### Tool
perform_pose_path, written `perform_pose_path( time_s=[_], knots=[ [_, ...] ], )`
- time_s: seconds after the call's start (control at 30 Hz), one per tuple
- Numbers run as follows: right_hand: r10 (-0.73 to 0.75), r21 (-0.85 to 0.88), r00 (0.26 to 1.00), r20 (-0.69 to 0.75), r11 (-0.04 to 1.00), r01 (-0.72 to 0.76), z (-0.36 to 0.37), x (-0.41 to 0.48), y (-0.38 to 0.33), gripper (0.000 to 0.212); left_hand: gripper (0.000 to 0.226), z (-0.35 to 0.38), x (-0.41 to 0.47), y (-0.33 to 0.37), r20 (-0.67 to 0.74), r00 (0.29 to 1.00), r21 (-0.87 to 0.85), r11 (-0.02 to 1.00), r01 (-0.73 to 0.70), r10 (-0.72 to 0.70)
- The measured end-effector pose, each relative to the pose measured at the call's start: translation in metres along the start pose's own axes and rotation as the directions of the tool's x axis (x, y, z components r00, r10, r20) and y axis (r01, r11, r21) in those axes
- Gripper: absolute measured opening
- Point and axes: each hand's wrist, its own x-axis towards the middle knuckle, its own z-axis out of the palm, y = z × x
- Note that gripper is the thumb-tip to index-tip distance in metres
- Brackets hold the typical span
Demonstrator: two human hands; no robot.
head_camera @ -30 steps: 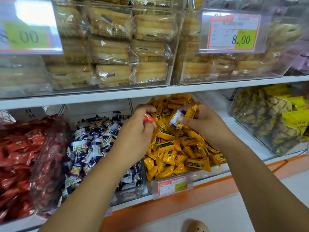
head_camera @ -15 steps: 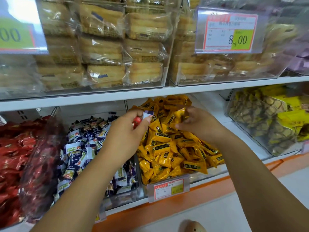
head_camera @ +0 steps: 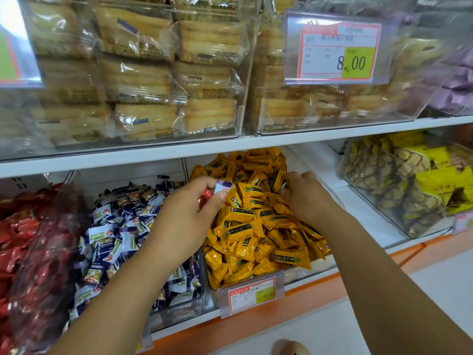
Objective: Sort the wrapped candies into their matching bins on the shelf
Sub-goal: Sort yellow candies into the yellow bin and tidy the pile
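White shop shelving (head_camera: pixel 363 213) held three heaps side by side: red candies (head_camera: pixel 23 242), purple-and-white candies (head_camera: pixel 115 226) and yellow candies (head_camera: pixel 250 226). At the yellow heap's left edge, the left hand (head_camera: pixel 184 221) pinched a red candy (head_camera: pixel 205 194) and a purple-and-white candy (head_camera: pixel 222 187) in its fingertips. The right hand (head_camera: pixel 305 198) lay on the heap's upper right, well apart from the left, fingers curled into the wrappers; whether it gripped one could not be told.
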Motion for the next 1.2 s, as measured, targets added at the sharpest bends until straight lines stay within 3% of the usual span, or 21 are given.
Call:
perform_pose_path(
  time_s=[0.13, 0.3, 0.77, 1.07, 1.2],
  knots=[
    [0.103, -0.045, 0.992, -0.075, 0.993, -0.107, 0.017, 0.011, -0.005, 0.026, 0.011, -0.001, -0.003, -0.004, 0.020, 1.000, 0.006, 1.000, 0.010, -0.010],
    [0.180, -0.017, 0.984, -0.006, 0.984, -0.180, 0.020, 0.022, -0.005, 0.023, 0.015, -0.005, -0.005, -0.008, 0.038, 0.999, -0.021, 1.000, -0.002, 0.003],
    [0.065, -0.012, 0.997, -0.030, 0.998, -0.065, 0.022, 0.022, 0.003, 0.022, 0.012, -0.005, -0.008, -0.005, 0.025, 1.000, -0.018, 1.000, -0.017, 0.018],
    [-0.182, 0.230, 0.983, 0.012, 0.957, 0.174, -0.009, 0.009, 0.002, 0.021, 0.013, -0.006, -0.003, -0.004, -0.037, 0.999, -0.064, 0.998, 0.022, -0.025],
    [-0.159, 0.413, 0.987, 0.001, 0.899, 0.144, -0.033, -0.006, -0.009, 0.011, 0.005, -0.005, -0.002, 0.002, -0.068, 0.997, -0.119, 0.992, 0.036, -0.045]
  ],
)
